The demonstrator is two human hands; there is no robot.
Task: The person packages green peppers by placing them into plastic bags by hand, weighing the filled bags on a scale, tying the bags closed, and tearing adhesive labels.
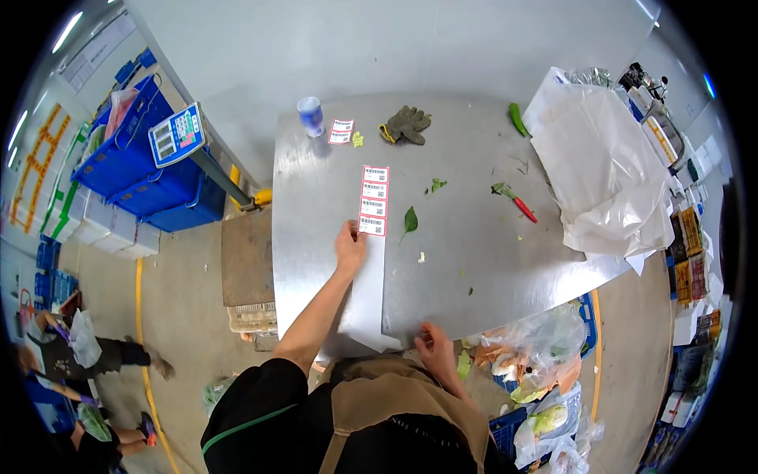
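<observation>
A strip of barcode labels [373,201] with red borders lies on the steel table, its white backing paper [365,304] running down toward the front edge. My left hand [350,249] is closed at the strip's left edge, fingertips beside the lowest printed label. At the table's front edge, to the right of the paper's curled end, is my right hand [434,347], fingers loosely bent and apart, with nothing visible in them. A green leaf [410,220] lies just right of the labels.
On the steel table [474,261] are a grey glove [406,125], a plastic cup [311,116], a smaller label piece [341,131], a red pepper [524,209], a green pepper [517,119] and white plastic bags [604,158]. A scale display [176,135] stands left; bagged scraps [545,347] sit below right.
</observation>
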